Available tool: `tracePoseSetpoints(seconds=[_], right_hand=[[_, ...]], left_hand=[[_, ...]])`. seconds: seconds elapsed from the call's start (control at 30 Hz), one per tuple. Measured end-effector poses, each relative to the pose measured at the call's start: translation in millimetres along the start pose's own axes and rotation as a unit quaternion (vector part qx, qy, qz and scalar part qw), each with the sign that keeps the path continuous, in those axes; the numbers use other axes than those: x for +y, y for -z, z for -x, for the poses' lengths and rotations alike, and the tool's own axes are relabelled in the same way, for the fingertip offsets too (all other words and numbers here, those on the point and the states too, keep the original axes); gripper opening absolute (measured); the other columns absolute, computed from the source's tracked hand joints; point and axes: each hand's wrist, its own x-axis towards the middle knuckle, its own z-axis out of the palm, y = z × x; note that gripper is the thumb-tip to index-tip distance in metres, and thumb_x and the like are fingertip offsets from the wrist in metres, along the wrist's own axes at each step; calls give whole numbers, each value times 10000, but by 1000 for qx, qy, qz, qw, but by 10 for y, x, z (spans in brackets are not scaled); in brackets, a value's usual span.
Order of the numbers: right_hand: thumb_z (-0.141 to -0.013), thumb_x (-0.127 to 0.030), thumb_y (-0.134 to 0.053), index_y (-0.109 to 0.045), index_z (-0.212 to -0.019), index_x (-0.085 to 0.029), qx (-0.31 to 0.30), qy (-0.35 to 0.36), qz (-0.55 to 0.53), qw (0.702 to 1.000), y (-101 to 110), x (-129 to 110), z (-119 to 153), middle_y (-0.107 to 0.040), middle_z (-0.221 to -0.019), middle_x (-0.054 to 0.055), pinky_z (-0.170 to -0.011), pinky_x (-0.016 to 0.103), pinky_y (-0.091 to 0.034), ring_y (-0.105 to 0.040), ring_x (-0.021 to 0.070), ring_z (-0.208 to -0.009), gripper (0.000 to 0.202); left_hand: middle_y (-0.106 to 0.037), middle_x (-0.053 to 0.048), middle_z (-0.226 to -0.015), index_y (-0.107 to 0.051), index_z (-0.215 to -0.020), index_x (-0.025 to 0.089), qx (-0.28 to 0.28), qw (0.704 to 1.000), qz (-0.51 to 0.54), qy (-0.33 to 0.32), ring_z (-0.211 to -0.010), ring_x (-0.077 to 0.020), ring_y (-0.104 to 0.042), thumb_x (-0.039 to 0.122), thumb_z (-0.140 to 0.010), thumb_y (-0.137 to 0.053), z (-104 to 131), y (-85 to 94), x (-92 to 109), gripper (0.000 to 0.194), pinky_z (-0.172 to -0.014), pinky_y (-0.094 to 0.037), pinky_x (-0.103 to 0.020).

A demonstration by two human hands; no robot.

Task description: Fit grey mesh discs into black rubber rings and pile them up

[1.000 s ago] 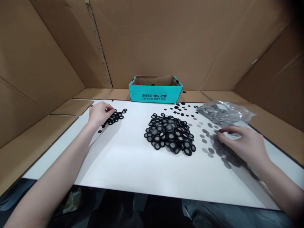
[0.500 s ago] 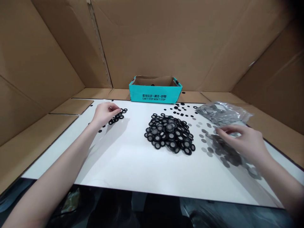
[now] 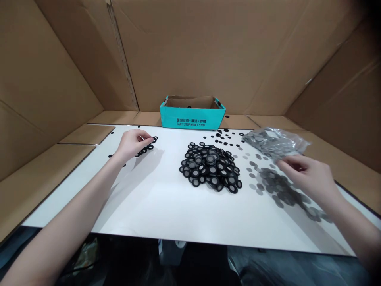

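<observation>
My left hand (image 3: 133,142) is over the left part of the table, thumb and fingertips pinched on a black ring (image 3: 155,139). Just below it lie several more black rings (image 3: 145,150). On the right, my right hand (image 3: 308,174) is closed, thumb and forefinger together; whatever may be between them is too small to make out. It hovers beside a spread of thin grey mesh-like discs (image 3: 279,184), in front of a clear plastic bag (image 3: 275,141) of similar discs. Between my hands rises a heap of black rings with grey centres (image 3: 210,167).
A turquoise open cardboard box (image 3: 192,118) stands at the back of the white table (image 3: 143,206). Small black discs (image 3: 225,137) are scattered right of it. Tall cardboard walls (image 3: 208,51) enclose the back and sides.
My right hand has moved slightly right, away from the grey discs' near-left side. My left hand stays by the black rings, shifted slightly. The view has drifted a little.
</observation>
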Motion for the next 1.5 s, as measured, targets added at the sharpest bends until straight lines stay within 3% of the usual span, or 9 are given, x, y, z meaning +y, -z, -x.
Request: tracePoseSetpoints(seconds=[0.1, 0.2, 0.27, 0.4, 0.53, 0.87, 1.07, 1.23, 1.5], right_hand=[[-761, -524, -546, -627, -623, -187, -32, -13, -70, 997, 4, -174, -3, -654, -640, 49, -519, 294, -411, -537, 175, -567, 373], [-789, -546, -582, -649, -669, -194, -61, 16, -144, 988, -10, -538, -9, -628, -644, 32, -524, 277, -406, -523, 157, -588, 378], [-811, -480, -628, -637, -654, -198, -89, 78, -244, 962, -35, -854, -15, -598, -617, 19, -502, 268, -380, -483, 134, -549, 323], [-906, -347, -576, -628, -688, -219, -156, 236, -317, 905, -132, -1446, -21, -603, -607, -4, -507, 245, -390, -520, 120, -548, 258], [-935, -240, -541, -597, -695, -207, -187, 304, -335, 872, -261, -1746, -5, -590, -604, -8, -489, 234, -372, -503, 103, -534, 249], [-919, -162, -537, -573, -671, -211, -141, 331, -319, 877, -478, -1677, 61, -600, -593, -7, -508, 233, -408, -538, 108, -527, 255], [-918, -165, -547, -573, -707, -209, -103, 337, -295, 888, -515, -1633, 99, -622, -620, 6, -531, 240, -443, -566, 119, -554, 217], [-938, -159, -515, -590, -763, -209, -160, 313, -336, 874, -487, -1604, 121, -658, -664, 8, -547, 233, -472, -599, 116, -580, 197], [-926, -169, -509, -539, -706, -203, -180, 335, -327, 865, -498, -1576, 143, -554, -606, -16, -492, 215, -388, -490, 95, -527, 225]], left_hand=[[-750, -94, -806, -753, -803, 136, -43, 997, 58, -3, -703, -198, -639, 532, -704, -677, 74, -38, 143, 415, -627, -469, -279], [-759, -84, -858, -751, -855, 141, -106, 985, 136, -20, -754, -180, -672, 525, -730, -700, 187, -89, 355, 407, -666, -518, -258], [-747, -79, -835, -741, -826, 131, -161, 954, 252, -25, -734, -156, -659, 437, -716, -766, 269, -117, 494, 325, -672, -524, -248], [-695, -26, -672, -730, -781, 124, -234, 896, 378, -24, -628, -107, -640, 293, -753, -788, 407, -147, 652, 181, -646, -526, -215], [-717, -28, -681, -736, -809, 122, -272, 857, 436, -10, -638, -111, -674, 267, -787, -784, 482, -164, 669, 154, -647, -545, -204], [-746, -36, -707, -761, -818, 117, -278, 860, 427, 16, -666, -121, -704, 212, -795, -766, 559, -211, 753, 98, -674, -567, -195], [-760, -48, -748, -744, -845, 116, -301, 844, 442, 32, -685, -122, -714, 227, -812, -762, 597, -275, 764, 117, -689, -566, -195], [-748, -52, -775, -709, -871, 117, -333, 834, 440, 18, -726, -129, -708, 252, -834, -740, 621, -307, 787, 143, -708, -557, -209], [-667, -21, -792, -657, -841, 141, -300, 891, 330, -89, -722, -108, -601, 275, -856, -686, 606, -321, 814, 138, -689, -479, -209]])
